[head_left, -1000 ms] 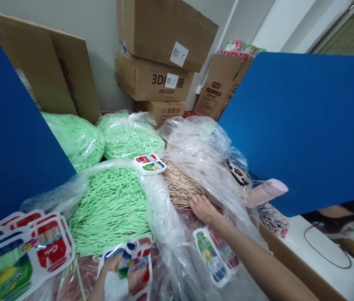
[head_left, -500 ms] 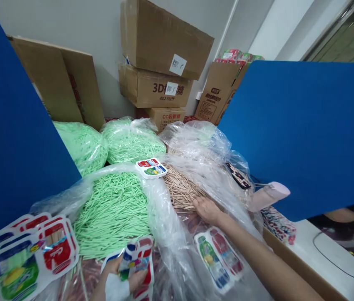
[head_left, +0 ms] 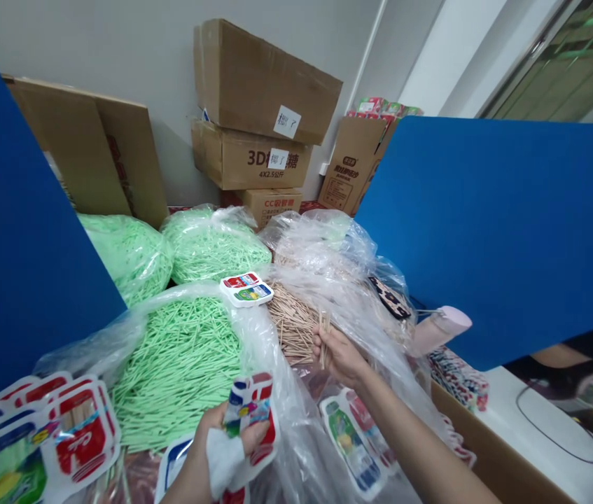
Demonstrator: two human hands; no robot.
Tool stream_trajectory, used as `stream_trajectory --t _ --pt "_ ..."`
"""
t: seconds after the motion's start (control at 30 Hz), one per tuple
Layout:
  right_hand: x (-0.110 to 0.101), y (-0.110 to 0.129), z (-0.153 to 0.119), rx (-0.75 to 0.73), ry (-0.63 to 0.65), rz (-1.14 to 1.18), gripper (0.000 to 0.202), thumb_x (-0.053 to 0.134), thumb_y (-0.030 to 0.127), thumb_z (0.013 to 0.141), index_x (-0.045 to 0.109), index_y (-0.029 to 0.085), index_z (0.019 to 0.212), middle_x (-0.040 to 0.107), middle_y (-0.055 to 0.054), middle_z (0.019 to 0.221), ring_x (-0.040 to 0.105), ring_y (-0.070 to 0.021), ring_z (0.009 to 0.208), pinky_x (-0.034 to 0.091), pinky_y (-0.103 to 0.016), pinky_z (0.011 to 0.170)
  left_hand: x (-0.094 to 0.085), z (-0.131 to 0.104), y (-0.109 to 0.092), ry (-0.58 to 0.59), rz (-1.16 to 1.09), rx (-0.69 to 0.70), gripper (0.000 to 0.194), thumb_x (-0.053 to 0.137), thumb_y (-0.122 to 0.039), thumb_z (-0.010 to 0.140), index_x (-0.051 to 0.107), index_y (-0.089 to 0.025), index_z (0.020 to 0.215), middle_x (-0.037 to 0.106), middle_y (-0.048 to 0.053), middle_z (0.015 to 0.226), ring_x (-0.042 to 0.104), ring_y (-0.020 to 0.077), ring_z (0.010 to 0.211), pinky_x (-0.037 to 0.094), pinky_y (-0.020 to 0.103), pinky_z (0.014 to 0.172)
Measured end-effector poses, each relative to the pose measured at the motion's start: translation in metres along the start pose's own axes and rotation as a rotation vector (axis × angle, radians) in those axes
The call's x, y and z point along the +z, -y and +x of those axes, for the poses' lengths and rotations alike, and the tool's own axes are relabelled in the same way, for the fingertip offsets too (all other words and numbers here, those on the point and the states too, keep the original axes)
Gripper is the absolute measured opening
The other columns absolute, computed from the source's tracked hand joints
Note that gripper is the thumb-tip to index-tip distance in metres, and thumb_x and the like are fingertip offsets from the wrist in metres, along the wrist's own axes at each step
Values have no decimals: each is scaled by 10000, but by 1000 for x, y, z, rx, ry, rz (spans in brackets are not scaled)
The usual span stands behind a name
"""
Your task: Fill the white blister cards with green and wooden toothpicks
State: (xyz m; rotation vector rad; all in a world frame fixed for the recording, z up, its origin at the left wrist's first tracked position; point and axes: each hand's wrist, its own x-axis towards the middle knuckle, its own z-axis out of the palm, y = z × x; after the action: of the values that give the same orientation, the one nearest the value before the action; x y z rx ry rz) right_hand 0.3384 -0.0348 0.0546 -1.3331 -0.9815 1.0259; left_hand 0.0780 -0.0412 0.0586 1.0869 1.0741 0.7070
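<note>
My left hand (head_left: 215, 418), with a white wrapping round its palm, is closed on a red, blue and green printed candy pack (head_left: 262, 392). In my right hand (head_left: 342, 357), a few thin brown candy sticks (head_left: 323, 327) stand pinched between thumb and fingers. Just behind it, an opened clear bag holds a pile of brown sticks (head_left: 290, 322). Left of that lies a heap of green sticks (head_left: 180, 371) in another opened bag. A further printed pack (head_left: 349, 437) rests by my right forearm, and several overlap in a stack (head_left: 83, 427) at the lower left.
One two-part pack (head_left: 246, 290) sits between the heaps. Tied bags of green sticks (head_left: 212, 245) are behind, before stacked cartons (head_left: 269, 84). Blue panels (head_left: 506, 231) flank both sides. A pink cylinder (head_left: 443, 329) and a patterned phone-like object (head_left: 391, 297) lie at right.
My right hand has lifted from the brown pile, with a few sticks now showing in its fingers. My left hand has moved up and right with the pack. The view has shifted slightly.
</note>
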Motion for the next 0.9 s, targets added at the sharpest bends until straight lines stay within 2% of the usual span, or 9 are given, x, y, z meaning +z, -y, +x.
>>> stream_trajectory --t 0.1,0.17,0.3,0.43,0.57,0.67,0.77,0.9 --pt "20 28 -9 -28 -64 129 347 512 571 847 470 237 929 532 42 685 584 -133 577 508 -291 589 8 6 -8 107 -1 142 250 752 -317 647 673 -99 738 680 47 660 575 171 581 464 257 566" --pt "36 49 -18 -108 -121 238 302 518 531 868 474 244 952 549 40 703 603 -144 618 516 -307 626 13 11 -10 157 78 250 214 723 -303 710 681 -105 779 689 51 717 585 179 639 465 257 607" --pt "67 75 -36 -296 -128 258 220 452 457 934 473 248 1001 567 25 725 632 -170 734 518 -349 732 17 18 -7 79 302 424 170 685 -300 767 667 -134 738 643 25 688 565 180 647 442 254 616" --pt "85 76 -46 -367 -117 185 173 386 406 972 457 255 1020 587 10 767 635 -179 839 502 -364 798 19 20 -5 38 422 512 157 682 -261 768 623 -153 671 586 7 664 535 173 639 418 240 609" --pt "93 68 -50 -406 -160 -33 202 342 391 986 490 254 992 600 -13 823 586 -193 1013 438 -387 918 22 20 -10 39 456 551 158 651 -246 788 594 -160 668 566 8 671 528 174 637 410 241 609" --pt "95 61 -52 -405 -171 -182 243 333 396 984 523 246 978 610 -51 1031 505 -200 1148 348 -408 1025 24 21 -18 36 446 596 154 638 -230 788 587 -164 659 577 16 680 538 184 647 412 250 619" --pt "90 57 -54 -363 -126 -252 273 334 423 975 528 237 1026 511 -77 1279 460 -212 1208 343 -409 1041 25 23 -27 27 479 667 175 629 -215 791 565 -168 635 546 6 651 523 179 629 400 253 612" --pt "75 59 -56 -374 -32 -345 338 356 456 962 505 244 1179 474 -78 1346 421 -222 1269 322 -404 1072 26 28 -30 23 526 733 184 604 -208 820 562 -167 646 518 -7 648 517 164 617 383 246 603"
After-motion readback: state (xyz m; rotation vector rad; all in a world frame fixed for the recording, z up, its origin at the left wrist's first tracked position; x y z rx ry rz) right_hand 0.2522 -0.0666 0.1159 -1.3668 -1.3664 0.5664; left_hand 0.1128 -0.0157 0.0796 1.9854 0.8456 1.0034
